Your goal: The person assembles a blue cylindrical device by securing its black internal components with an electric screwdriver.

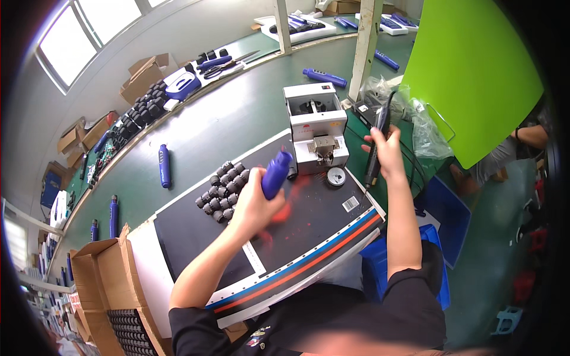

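My left hand (254,204) is closed around a blue cylindrical tool body (277,172), which leans up and to the right over the black mat (208,249). In my right hand (389,155) is a black electric screwdriver (373,165), its tip pointing down near the mat's right edge. A white screw feeder (317,124) stands between and beyond my hands. Just in front of it sits a small round metal dish (336,177). Several black ribbed caps (221,194) lie in a cluster left of my left hand. Red smears, perhaps light or blur, show on the mat below the blue body.
Blue tool bodies (164,166) lie or stand about the green bench (196,133). An open cardboard box (102,267) holds black parts at the lower left. Blue bins (454,219) are at the right, below a green panel (475,71). A post (364,47) rises behind the feeder.
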Available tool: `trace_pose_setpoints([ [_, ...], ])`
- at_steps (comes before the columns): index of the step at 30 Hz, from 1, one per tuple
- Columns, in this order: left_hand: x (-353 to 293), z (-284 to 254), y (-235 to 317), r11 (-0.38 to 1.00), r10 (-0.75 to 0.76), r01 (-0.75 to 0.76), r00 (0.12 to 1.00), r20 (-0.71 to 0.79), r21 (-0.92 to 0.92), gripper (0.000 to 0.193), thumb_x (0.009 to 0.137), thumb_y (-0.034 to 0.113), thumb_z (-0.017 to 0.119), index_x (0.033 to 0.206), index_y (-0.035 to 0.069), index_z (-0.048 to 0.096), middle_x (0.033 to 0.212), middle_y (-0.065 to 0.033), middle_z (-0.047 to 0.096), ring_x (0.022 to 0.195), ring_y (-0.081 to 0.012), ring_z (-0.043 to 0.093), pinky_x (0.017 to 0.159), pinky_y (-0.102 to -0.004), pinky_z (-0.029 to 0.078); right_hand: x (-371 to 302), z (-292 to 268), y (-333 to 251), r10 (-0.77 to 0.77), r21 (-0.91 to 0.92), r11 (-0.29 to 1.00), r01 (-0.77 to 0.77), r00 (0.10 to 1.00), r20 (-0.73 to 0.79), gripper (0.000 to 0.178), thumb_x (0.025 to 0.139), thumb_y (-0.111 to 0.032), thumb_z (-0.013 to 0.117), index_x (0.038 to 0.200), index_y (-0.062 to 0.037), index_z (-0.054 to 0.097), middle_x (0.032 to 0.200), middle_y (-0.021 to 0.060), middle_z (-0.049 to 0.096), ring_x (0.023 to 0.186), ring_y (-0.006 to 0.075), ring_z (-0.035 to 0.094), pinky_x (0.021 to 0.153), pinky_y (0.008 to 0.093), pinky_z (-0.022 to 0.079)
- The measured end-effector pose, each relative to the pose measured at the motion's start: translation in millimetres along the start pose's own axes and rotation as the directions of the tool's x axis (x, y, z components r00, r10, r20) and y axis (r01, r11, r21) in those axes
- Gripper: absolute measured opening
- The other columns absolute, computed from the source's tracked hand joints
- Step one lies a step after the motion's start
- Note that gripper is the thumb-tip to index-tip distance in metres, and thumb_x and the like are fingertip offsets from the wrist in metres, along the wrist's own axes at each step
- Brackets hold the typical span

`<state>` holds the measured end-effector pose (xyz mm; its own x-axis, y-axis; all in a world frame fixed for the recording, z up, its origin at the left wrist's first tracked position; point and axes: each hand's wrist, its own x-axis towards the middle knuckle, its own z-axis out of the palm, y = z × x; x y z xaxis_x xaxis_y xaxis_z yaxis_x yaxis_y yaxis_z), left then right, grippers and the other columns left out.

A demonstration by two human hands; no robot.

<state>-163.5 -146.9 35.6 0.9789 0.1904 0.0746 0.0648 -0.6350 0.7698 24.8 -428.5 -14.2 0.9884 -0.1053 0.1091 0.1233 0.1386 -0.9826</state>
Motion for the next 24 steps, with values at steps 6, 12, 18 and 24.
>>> trace_pose_setpoints([
  [6,53.1,31.2,-42.4,0.99,-0.047,0.052,0.998,-0.042,0.13,0.057,0.08,0.032,0.083,0.115,-0.001,0.051,0.095,-0.0201,0.066,0.085,-0.0305,0.068,0.082,-0.0418,0.052,9.5,-8.0,34.4,-0.249,-0.859,0.464,0.217,0.962,0.109,0.062,0.091,-0.045,0.07,0.129,0.0022,0.056,0.123,0.0245,0.054,0.115,0.0433,0.053,0.102,0.0469,0.044],
  [12,63.5,34.9,-53.6,0.996,-0.068,0.07,0.997,-0.036,0.053,0.056,0.08,0.029,0.082,0.116,-0.001,0.051,0.095,-0.0214,0.068,0.093,-0.0357,0.067,0.087,-0.0433,0.051,-21.6,21.4,-18.2,-0.593,-0.662,0.515,0.545,0.784,0.183,0.019,0.095,-0.018,0.069,0.108,-0.004,0.065,0.097,0.0101,0.057,0.088,0.0262,0.061,0.077,0.0367,0.05],
  [18,69.3,11.4,-64.8,0.954,-0.195,0.18,0.98,-0.042,-0.238,0.047,0.083,0.022,0.079,0.114,-0.001,0.052,0.094,-0.0149,0.068,0.078,-0.0216,0.069,0.07,-0.0376,0.055,-101.9,102.7,-29.5,-0.304,-0.416,-0.042,0.909,0.385,0.871,0.02,0.09,-0.022,0.06,0.103,-0.0072,0.067,0.114,0.0074,0.066,0.122,0.0299,0.059,0.098,0.043,0.05],
  [24,17.0,-37.2,-33.9,0.712,-0.147,0.139,0.988,0.047,-0.689,0.036,0.096,0.021,0.069,0.122,0.003,0.052,0.096,-0.0061,0.065,0.077,-0.0116,0.062,0.069,-0.0272,0.052,-92.3,124.7,16.5,-0.13,-0.211,-0.482,0.85,0.169,0.977,0.033,0.092,-0.024,0.053,0.115,-0.0056,0.069,0.121,0.0113,0.068,0.142,0.0306,0.044,0.123,0.0626,0.015],
])
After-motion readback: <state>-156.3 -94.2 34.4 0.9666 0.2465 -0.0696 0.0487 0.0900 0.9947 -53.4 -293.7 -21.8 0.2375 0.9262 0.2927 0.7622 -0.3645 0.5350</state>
